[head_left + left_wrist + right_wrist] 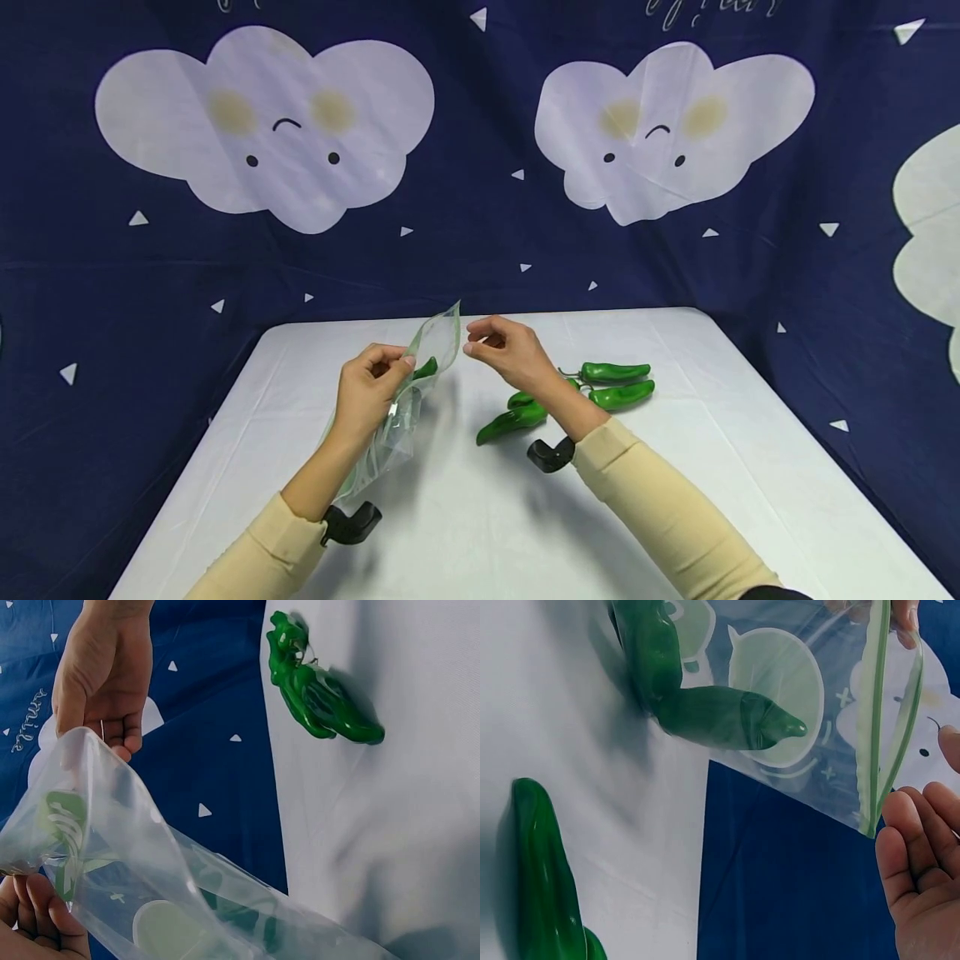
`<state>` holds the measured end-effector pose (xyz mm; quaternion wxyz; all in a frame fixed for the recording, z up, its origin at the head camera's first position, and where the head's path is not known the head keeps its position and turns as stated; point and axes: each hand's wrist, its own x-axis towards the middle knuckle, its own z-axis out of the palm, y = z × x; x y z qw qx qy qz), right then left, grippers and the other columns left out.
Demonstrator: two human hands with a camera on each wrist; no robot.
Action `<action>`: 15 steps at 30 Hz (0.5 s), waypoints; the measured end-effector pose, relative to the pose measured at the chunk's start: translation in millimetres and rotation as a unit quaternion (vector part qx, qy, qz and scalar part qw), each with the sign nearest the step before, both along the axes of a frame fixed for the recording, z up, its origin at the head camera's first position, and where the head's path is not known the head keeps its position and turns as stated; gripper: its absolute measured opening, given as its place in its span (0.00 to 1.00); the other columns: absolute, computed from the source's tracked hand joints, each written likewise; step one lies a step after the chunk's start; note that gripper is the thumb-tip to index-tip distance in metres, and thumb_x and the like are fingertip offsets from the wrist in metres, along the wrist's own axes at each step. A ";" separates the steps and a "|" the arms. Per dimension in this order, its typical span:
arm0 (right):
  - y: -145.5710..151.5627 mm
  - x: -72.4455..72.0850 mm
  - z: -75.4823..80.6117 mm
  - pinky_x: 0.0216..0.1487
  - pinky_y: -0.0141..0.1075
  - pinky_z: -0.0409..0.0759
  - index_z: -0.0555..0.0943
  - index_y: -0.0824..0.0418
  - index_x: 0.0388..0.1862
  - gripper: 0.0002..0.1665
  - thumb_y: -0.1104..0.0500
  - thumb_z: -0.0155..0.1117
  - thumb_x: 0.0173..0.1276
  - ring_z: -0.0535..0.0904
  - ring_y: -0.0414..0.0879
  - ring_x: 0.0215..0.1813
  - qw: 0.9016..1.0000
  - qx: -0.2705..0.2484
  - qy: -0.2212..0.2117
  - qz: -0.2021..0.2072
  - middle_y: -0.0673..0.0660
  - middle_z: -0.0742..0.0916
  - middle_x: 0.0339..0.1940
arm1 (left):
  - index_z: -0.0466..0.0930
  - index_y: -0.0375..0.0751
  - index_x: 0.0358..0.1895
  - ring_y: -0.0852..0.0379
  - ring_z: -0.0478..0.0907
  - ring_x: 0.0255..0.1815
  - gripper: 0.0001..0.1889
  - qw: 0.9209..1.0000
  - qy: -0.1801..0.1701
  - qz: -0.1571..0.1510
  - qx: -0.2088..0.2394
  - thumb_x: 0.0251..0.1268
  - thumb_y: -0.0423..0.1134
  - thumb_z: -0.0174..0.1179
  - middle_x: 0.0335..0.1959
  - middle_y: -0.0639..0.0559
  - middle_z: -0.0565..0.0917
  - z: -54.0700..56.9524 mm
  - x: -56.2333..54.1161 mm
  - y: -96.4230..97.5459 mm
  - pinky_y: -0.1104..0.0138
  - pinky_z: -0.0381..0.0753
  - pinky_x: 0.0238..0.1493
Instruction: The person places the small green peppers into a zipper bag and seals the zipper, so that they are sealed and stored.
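My left hand (366,390) pinches the upper edge of a clear zip bag (401,425) with green printing and a green zip strip. The bag's mouth gapes toward the right. Green peppers (720,718) lie inside it, seen through the plastic in the right wrist view. Just right of the mouth is my right hand (513,354), its fingers loosely bent with nothing visible between them. In the right wrist view its fingertips (894,806) come close to the zip strip (870,735); whether they touch it I cannot tell.
Several loose green peppers (617,372) lie on the white table (465,533), beneath and beyond my right forearm. One pepper (510,423) sits nearer the middle. Behind the table's far edge hangs a dark blue cloth (480,250) with cloud prints.
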<state>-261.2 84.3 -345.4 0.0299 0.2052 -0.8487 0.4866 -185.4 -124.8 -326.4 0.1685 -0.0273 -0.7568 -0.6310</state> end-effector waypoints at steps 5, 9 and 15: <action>6.1 2.1 -1.0 0.39 0.34 0.79 0.81 0.51 0.48 0.17 0.49 0.67 0.62 0.81 0.42 0.39 1.000 -0.011 0.008 -0.008 0.51 0.87 0.42 | 0.81 0.25 0.37 0.67 0.68 0.23 0.07 1.000 -0.005 0.001 -0.001 0.58 0.27 0.61 0.24 0.60 0.76 2.0 2.1 0.7 0.77 0.66 0.24; 11.3 3.9 -1.9 0.40 0.34 0.79 0.81 0.51 0.48 0.17 0.48 0.67 0.61 0.81 0.42 0.39 1.000 -0.013 0.010 -0.012 0.51 0.87 0.43 | 0.81 0.25 0.37 0.67 0.68 0.23 0.07 1.000 -0.005 0.000 -0.002 0.58 0.27 0.62 0.24 0.60 0.76 2.3 2.8 0.3 0.77 0.67 0.24; 21.5 6.5 -5.4 0.42 0.36 0.79 0.81 0.50 0.49 0.18 0.47 0.66 0.61 0.81 0.43 0.40 1.000 -0.003 0.012 -0.014 0.51 0.87 0.42 | 0.80 0.25 0.37 0.67 0.68 0.23 0.06 1.000 -0.010 0.001 0.004 0.58 0.26 0.61 0.23 0.61 0.77 1.8 2.2 -0.5 0.77 0.66 0.24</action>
